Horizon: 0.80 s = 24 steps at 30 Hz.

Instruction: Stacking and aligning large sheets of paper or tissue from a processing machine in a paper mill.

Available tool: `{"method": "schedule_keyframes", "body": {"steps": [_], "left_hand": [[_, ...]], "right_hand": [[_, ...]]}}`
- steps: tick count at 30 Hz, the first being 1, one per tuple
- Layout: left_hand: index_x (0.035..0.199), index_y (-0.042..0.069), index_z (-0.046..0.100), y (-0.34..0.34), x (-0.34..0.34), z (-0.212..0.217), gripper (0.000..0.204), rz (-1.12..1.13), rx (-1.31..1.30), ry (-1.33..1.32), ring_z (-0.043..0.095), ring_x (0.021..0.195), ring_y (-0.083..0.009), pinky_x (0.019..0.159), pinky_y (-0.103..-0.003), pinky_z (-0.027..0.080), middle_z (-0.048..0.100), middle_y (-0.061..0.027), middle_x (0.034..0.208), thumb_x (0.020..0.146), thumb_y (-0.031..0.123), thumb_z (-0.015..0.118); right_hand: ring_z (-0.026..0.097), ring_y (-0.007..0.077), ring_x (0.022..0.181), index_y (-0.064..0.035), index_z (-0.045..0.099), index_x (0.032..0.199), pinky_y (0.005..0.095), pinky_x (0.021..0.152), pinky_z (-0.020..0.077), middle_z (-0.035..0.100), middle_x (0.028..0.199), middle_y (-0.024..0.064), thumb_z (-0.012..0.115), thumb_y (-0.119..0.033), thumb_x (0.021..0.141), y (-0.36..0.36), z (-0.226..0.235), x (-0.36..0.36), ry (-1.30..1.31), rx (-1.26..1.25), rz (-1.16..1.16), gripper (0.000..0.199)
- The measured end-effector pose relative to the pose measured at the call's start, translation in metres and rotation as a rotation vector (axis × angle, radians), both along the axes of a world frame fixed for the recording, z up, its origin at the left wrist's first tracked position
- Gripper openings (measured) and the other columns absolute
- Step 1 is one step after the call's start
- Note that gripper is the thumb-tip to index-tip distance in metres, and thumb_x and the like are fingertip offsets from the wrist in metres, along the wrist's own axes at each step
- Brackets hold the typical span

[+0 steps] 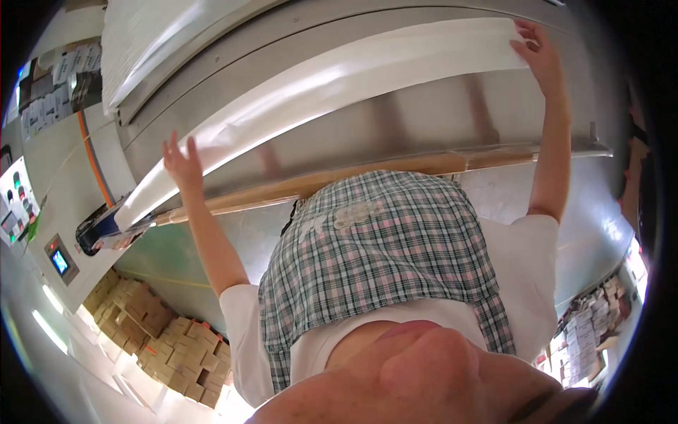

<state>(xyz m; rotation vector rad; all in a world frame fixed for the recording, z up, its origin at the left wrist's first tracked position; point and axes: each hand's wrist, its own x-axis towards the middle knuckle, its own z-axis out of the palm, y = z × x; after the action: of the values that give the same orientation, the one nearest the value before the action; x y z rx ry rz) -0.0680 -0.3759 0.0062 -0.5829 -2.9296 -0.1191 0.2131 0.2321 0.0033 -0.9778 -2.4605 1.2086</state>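
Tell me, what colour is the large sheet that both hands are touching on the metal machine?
The large paper sheet is white, with glare along its curve; the head view shows it best.

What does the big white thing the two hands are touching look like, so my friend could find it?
Start at the wide grey metal machine bed. On it lies a long white sheet, with the left hand at one end and the right hand at the other. Unlike the brown wooden bar below, it is bright, flat and glossy.
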Motion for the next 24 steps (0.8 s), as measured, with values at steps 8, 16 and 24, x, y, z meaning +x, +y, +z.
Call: {"method": "schedule_keyframes", "body": {"steps": [8,16,24], "left_hand": [[0.130,0.028,0.032,-0.023,-0.011,-0.032,0.058,0.305,-0.122,-0.239,0.017,0.125,-0.0409,0.097,-0.057,0.016,0.022,-0.0138,0.138,0.082,0.061,0.027],[0.129,0.028,0.034,-0.017,-0.012,-0.028,0.056,0.322,-0.147,-0.255,0.017,0.125,-0.0402,0.098,-0.056,0.016,0.023,-0.0122,0.138,0.083,0.060,0.028],[0.128,0.028,0.036,-0.020,-0.012,-0.030,0.056,0.292,-0.147,-0.227,0.019,0.124,-0.0408,0.098,-0.055,0.016,0.026,-0.0147,0.136,0.083,0.060,0.028]], "right_hand": [[0.047,0.0045,0.077,-0.0058,0.055,0.105,0.0166,0.068,0.0393,0.053,0.095,0.0001,0.064,-0.007,0.075,0.003,-0.013,0.004,0.259,-0.098,-0.059,0.032],[0.050,0.0046,0.072,-0.0042,0.057,0.101,0.0166,0.065,0.0416,0.056,0.083,-0.0009,0.063,-0.002,0.074,-0.011,-0.013,0.007,0.339,-0.086,-0.141,0.027],[0.053,0.0116,0.093,-0.0025,0.056,0.101,0.0212,0.077,0.0444,0.057,0.097,0.0054,0.062,0.001,0.074,-0.033,0.032,-0.004,0.610,0.003,-0.113,0.029]]}}
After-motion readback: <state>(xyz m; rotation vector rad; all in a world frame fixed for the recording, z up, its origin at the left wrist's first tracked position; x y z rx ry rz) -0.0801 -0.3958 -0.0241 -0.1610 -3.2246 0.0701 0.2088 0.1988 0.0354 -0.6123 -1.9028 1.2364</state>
